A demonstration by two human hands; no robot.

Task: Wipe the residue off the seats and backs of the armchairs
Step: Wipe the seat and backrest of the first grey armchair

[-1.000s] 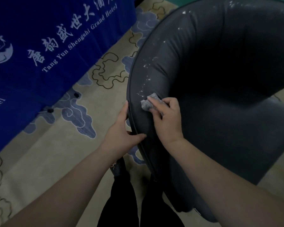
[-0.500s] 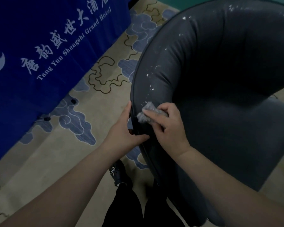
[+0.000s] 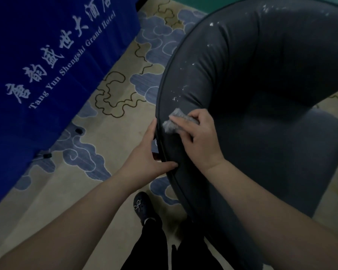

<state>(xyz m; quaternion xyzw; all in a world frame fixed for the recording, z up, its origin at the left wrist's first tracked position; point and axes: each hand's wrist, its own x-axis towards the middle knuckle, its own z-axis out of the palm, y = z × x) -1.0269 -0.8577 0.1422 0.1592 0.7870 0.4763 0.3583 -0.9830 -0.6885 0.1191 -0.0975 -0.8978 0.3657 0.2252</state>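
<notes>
The dark grey upholstered tub armchair (image 3: pixel 261 94) stands on the cloud-patterned carpet (image 3: pixel 115 106) in front of me, its curved back nearest my legs and its seat opening away toward the upper right. White specks of residue (image 3: pixel 179 94) dot the padded top of its back. My right hand (image 3: pixel 200 141) presses a small crumpled grey cloth (image 3: pixel 174 121) against that back with fingers curled over it. My left hand (image 3: pixel 146 154) clasps the back's piped edge, thumb over the rim.
</notes>
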